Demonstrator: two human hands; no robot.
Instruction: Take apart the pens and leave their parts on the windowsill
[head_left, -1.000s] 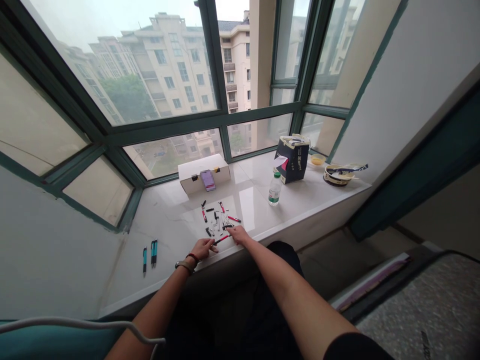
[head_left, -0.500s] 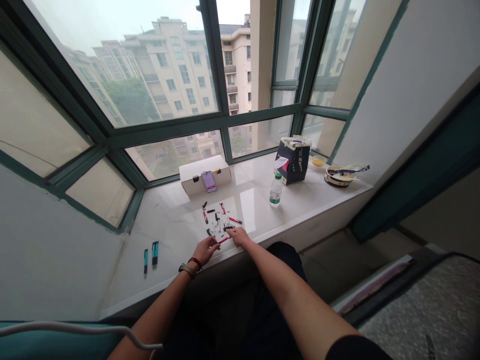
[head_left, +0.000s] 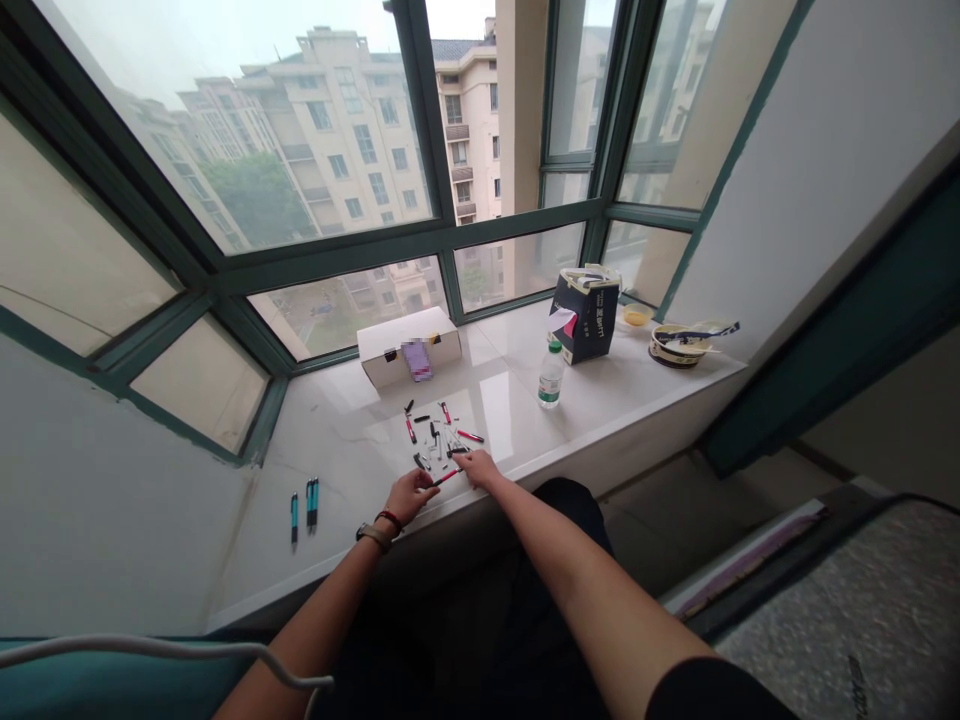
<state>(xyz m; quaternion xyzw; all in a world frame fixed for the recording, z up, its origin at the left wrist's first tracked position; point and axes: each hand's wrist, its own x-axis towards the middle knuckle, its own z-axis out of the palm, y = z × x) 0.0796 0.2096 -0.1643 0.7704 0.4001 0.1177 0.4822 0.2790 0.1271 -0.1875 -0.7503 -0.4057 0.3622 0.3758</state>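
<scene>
My left hand (head_left: pixel 411 495) is closed in a pinch on the black end of a red-and-black pen (head_left: pixel 448 476), near the front edge of the white sill. The pen's red end reaches the fingers of my right hand (head_left: pixel 478 469), which are curled in at it; their tips are partly hidden. Just beyond my hands lie loose pen parts: several red barrels (head_left: pixel 470 436), black grip pieces (head_left: pixel 422 418) and thin pale refills or springs (head_left: pixel 439 446), too small to tell apart. Left of my left hand lie three assembled teal-and-black pens (head_left: pixel 312 503).
A white box (head_left: pixel 375 368) with a purple packet (head_left: pixel 418 361) against it stands by the window. Further right are a clear bottle with a green cap (head_left: pixel 550 382), a dark carton bag (head_left: pixel 589 320), a yellow cup (head_left: pixel 637 315) and a takeaway bowl (head_left: pixel 670 350). A pale cable (head_left: pixel 150 648) crosses the lower left.
More of the pen's black end shows beside my left fingers, and that hand has shifted very slightly left. My right hand stays almost in place. The loose parts lie as before.
</scene>
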